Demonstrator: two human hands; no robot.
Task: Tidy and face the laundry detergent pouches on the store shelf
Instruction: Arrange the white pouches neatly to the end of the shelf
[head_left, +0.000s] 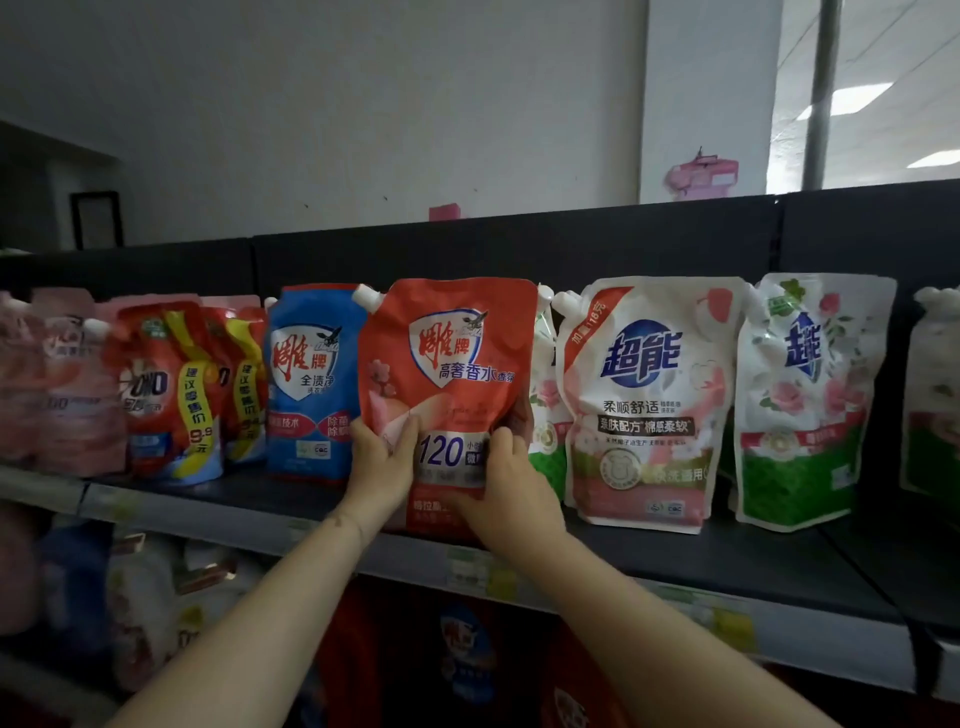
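The red pouch (447, 384) is held upright between both hands, printed face outward, spout (368, 297) up at the left corner. The left hand (382, 457) is wrapped round the lower left edge, thumb laid across the front. The right hand (506, 483) is curled over the lower right corner, fingertips pressed on the front panel. Whether the base is already seated on the shelf (727, 561) cannot be told (it is hidden behind the wrists).

The step in hand is judged to be the setting and squaring of this pouch. Just beyond the left hand a blue pouch (311, 379) is standing; just beyond the right hand a green pouch (545, 415) is half covered, with a white pouch (644, 400) beside it.

To do it well, the base should be spread flat so the pouch is not left leaning. The front should be lined up with the faces on either side, not pushed ahead of them. The gap should be kept even, so the green pouch is not hidden and the blue one is not overlapped. A soft, liquid-filled bag can be expected to slump, so the grip is best released only once the weight is felt to be settled, and the top nudged straight afterwards.
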